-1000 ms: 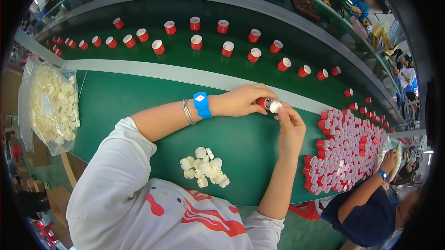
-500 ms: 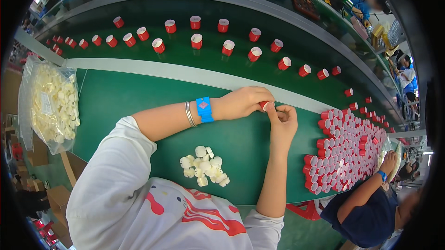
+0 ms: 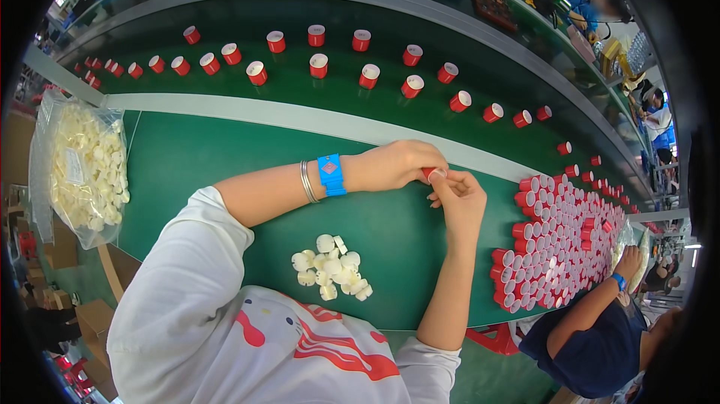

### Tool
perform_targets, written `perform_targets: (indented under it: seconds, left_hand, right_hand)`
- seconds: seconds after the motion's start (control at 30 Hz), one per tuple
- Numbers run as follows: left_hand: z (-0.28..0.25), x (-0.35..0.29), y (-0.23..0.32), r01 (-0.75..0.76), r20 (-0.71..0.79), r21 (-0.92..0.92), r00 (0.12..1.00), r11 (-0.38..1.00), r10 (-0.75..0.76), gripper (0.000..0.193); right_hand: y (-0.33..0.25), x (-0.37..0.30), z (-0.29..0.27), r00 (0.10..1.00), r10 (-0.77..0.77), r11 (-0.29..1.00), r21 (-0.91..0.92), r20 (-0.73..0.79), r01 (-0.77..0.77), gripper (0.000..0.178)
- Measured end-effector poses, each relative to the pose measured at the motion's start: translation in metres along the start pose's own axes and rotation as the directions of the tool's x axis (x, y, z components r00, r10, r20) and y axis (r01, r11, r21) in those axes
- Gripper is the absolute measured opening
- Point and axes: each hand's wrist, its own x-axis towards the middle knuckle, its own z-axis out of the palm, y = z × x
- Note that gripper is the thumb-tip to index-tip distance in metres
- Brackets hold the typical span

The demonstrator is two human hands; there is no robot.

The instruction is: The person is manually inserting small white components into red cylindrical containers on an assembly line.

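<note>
A small red cylindrical cup with a white top (image 3: 430,173) is between my two hands, above the green table near the pale rail. The fingers of my left hand (image 3: 397,162) are closed round its side and cover much of it. My right hand (image 3: 463,198) is closed too, thumb and fingertips pressed against the top of the same cup; whatever may lie under those fingertips is hidden. Nearer my body, a loose heap of small cream-white plastic pieces (image 3: 330,267) lies on the table.
Red cups (image 3: 318,67) stand in two uneven rows on the dark green belt beyond the rail (image 3: 255,110). Many more are packed together (image 3: 559,246) at the right. A clear bag of white pieces (image 3: 86,168) hangs over the left edge. A co-worker's arm (image 3: 592,314) reaches in at right.
My right hand has shifted slightly to the right and its thumb now covers more of the cup's top. The left hand keeps its hold, almost still.
</note>
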Motion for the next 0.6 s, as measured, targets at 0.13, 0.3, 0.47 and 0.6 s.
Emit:
perform_targets:
  seconds: [0.13, 0.3, 0.47, 0.6]
  left_hand:
    - [0.004, 0.008, -0.005, -0.059, 0.029, 0.057, 0.998, 0.997, 0.057, 0.031]
    - [-0.022, 0.092, -0.025, -0.116, -0.271, 0.165, 0.95, 0.979, 0.158, 0.026]
    - [-0.009, 0.18, -0.083, 0.26, -0.243, 0.229, 0.948, 0.938, -0.204, 0.017]
    - [-0.004, 0.2, -0.124, 0.315, 0.018, 0.563, 0.92, 0.764, -0.392, 0.027]
  right_hand:
    - [-0.004, -0.001, -0.007, 0.997, -0.031, 0.987, -0.162, -0.064, 0.02, 0.023]
    - [-0.014, -0.002, -0.017, 0.963, -0.188, 0.977, -0.135, -0.193, 0.164, 0.034]
    - [-0.005, -0.006, -0.013, 0.969, -0.192, 0.959, -0.24, -0.156, 0.151, 0.031]
    - [0.0, -0.004, -0.012, 0.974, -0.212, 0.92, -0.353, -0.086, 0.169, 0.027]
